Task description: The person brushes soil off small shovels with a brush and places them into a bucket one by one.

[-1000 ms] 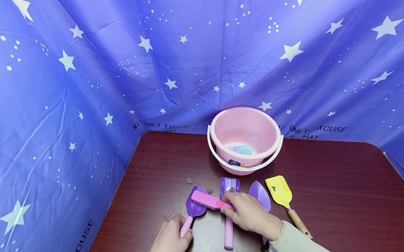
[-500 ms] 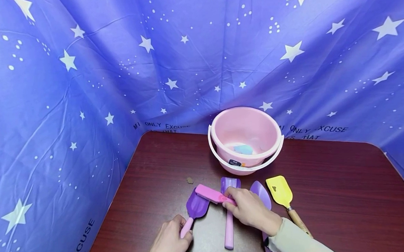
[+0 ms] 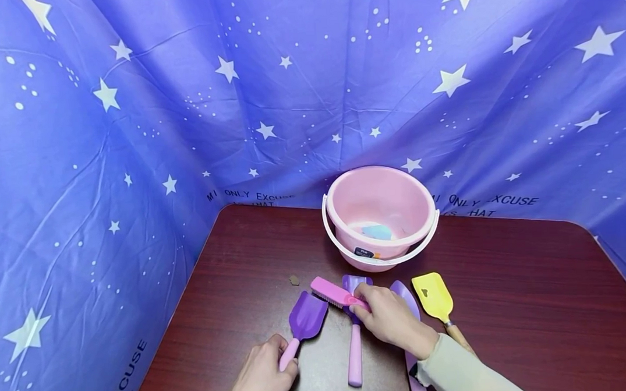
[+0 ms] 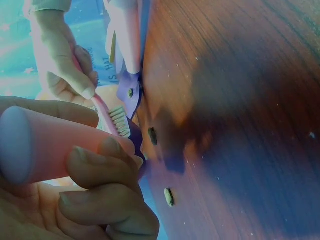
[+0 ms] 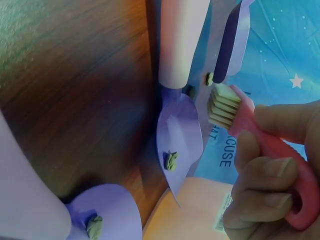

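Observation:
My left hand (image 3: 263, 370) grips the pink handle of a small purple shovel (image 3: 306, 316), its blade pointing away over the table. In my right hand (image 3: 394, 320) is a pink brush (image 3: 329, 289), bristles downward, its head at the right edge of that blade. Beneath the brush, a purple scoop (image 3: 355, 354) with a pink handle lies on the table. A small brownish clump (image 3: 294, 280) sits beyond the held shovel. The left wrist view shows another dark clump (image 4: 152, 136) on the table. One clump (image 5: 171, 161) rests in the lying scoop.
A pink bucket (image 3: 381, 201) with a white handle and something light blue inside stands behind the tools. To the right lie a lilac trowel (image 3: 408, 299), partly under my right arm, and a yellow shovel (image 3: 434, 295) bearing a clump. A starry blue cloth (image 3: 288, 103) hangs behind the table.
The brush has moved right, from over the held shovel's blade to its right edge. The clump seen beside the brush earlier is now hidden in the head view. My left hand stays almost still.

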{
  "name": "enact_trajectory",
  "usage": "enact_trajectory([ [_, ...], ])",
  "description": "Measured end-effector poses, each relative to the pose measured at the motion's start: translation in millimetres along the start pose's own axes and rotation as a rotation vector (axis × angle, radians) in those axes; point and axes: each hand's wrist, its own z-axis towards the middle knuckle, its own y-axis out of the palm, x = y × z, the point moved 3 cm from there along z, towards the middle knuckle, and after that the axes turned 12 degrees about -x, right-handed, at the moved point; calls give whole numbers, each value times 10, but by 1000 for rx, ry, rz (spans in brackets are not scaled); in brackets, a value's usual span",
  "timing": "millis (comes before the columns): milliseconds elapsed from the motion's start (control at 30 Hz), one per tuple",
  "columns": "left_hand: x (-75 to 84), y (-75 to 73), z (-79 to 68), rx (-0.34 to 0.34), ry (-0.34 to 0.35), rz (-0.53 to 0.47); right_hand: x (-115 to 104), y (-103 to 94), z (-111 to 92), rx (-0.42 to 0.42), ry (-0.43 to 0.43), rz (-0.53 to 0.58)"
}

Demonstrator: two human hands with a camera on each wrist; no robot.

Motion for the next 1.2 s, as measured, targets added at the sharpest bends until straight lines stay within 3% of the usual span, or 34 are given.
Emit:
enact_trajectory([
  [267, -11, -32, -5, 17, -28, -6, 50, -35, 2, 19, 35, 26],
  [633, 7, -71, 12, 58, -23, -39, 47, -24, -56, -24, 76, 107],
  [1200, 24, -69, 46, 85, -11, -30, -101, 14, -142, -148, -61, 153],
])
